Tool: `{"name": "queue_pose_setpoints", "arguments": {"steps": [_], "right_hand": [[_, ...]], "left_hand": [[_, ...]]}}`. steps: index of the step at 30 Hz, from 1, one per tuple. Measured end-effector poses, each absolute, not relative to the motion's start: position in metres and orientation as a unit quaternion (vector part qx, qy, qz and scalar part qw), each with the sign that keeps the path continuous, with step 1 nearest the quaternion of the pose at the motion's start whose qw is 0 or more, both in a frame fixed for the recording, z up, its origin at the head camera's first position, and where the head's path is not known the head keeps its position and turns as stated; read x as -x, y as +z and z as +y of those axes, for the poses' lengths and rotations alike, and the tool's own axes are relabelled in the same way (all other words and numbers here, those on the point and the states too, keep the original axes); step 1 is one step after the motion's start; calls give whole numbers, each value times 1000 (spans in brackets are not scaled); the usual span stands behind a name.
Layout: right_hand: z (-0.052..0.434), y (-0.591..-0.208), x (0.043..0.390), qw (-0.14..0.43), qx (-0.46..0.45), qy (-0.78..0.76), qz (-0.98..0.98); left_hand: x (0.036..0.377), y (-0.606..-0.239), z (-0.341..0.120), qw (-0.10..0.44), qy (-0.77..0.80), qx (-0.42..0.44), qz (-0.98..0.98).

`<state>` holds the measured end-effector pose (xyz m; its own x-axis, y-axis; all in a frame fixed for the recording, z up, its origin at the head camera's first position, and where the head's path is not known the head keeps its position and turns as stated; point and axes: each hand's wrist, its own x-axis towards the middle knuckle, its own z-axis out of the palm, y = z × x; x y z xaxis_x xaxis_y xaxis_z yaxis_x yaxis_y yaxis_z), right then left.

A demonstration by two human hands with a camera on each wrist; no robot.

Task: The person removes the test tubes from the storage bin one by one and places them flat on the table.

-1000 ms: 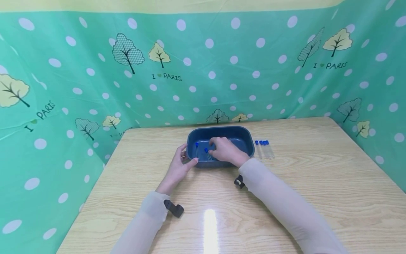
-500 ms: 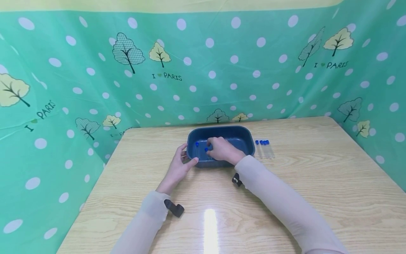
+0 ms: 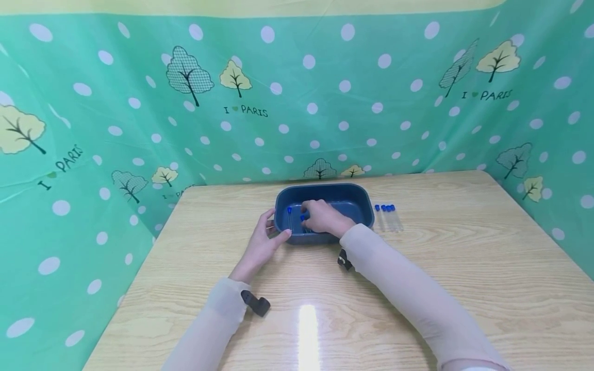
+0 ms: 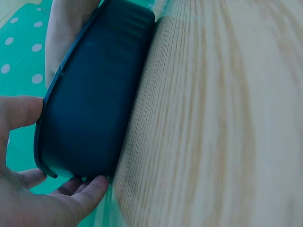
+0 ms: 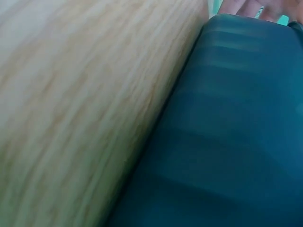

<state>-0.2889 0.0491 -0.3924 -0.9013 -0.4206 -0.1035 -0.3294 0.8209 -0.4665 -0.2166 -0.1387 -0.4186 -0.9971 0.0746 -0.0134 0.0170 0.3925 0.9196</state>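
- While the wooden table (image 3: 417, 268) carries it all, the dark blue tub (image 3: 345, 195) sits near its far edge.
- Left hand (image 3: 261, 246) grips the tub's left end, thumb on the rim.
- Right hand (image 3: 325, 218) reaches inside, fingers curled onto a blue-capped tube (image 3: 302, 220); another (image 3: 289, 216) lies beside it.
- Three more tubes (image 3: 387, 216) lie just right of the tub.

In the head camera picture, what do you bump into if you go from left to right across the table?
Left hand → blue-capped tube in the tub → right hand → right rim of the dark blue tub → blue-capped tubes on the table.
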Motion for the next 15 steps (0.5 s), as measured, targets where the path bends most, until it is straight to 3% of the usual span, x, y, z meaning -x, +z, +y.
{"name": "queue_pose_setpoints", "arguments": {"steps": [15], "right_hand": [[46, -394, 293, 118, 194, -215, 950]], "left_hand": [[217, -419, -139, 27, 549, -30, 835]]}}
